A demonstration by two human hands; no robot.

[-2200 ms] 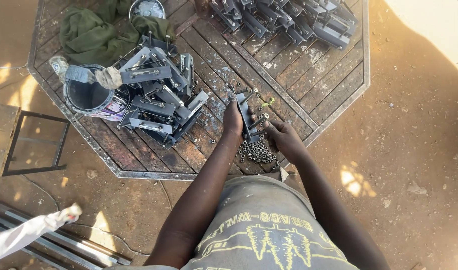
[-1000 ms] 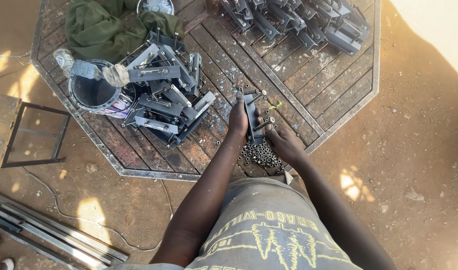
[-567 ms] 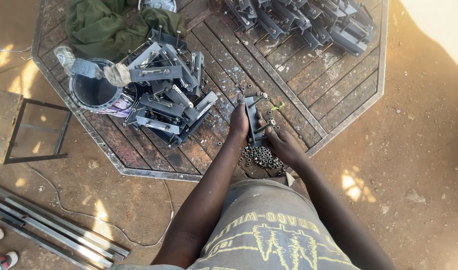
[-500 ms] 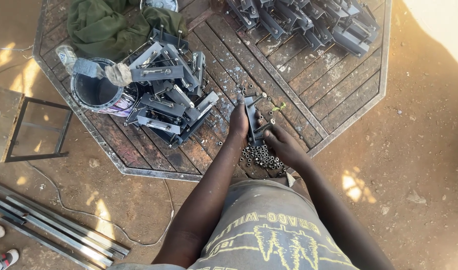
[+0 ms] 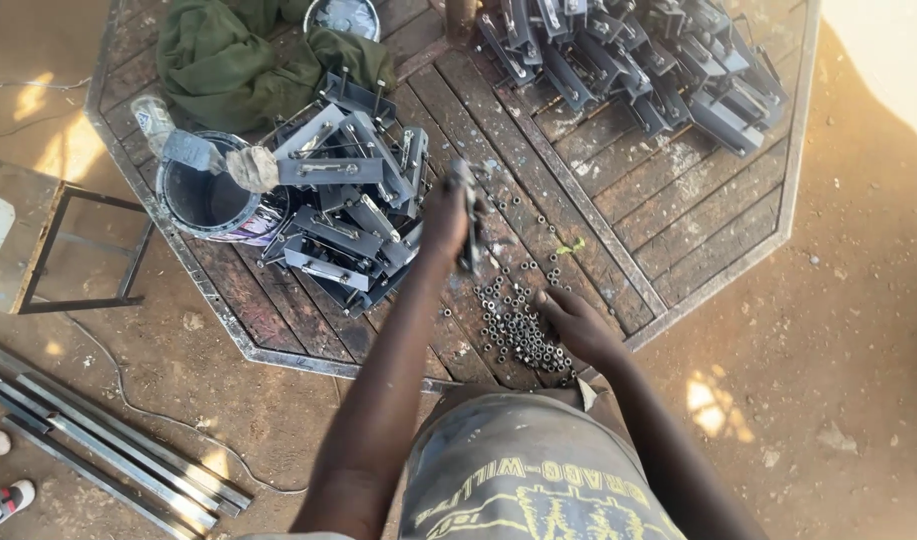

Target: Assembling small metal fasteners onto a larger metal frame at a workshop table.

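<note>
Left hand (image 5: 445, 212): fingers gripping 1 grey metal bracket (image 5: 467, 215), lifting it above the octagonal platform (image 5: 678, 215), beside the bracket pile (image 5: 348, 215). Right hand (image 5: 575, 325): fingers resting loosely on the heap of small nuts (image 5: 513, 325).

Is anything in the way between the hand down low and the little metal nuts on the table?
No. The right hand already rests at the edge of the pile of nuts, fingertips touching them, nothing between. The left hand is raised above the table, gripping a dark metal piece.
</note>
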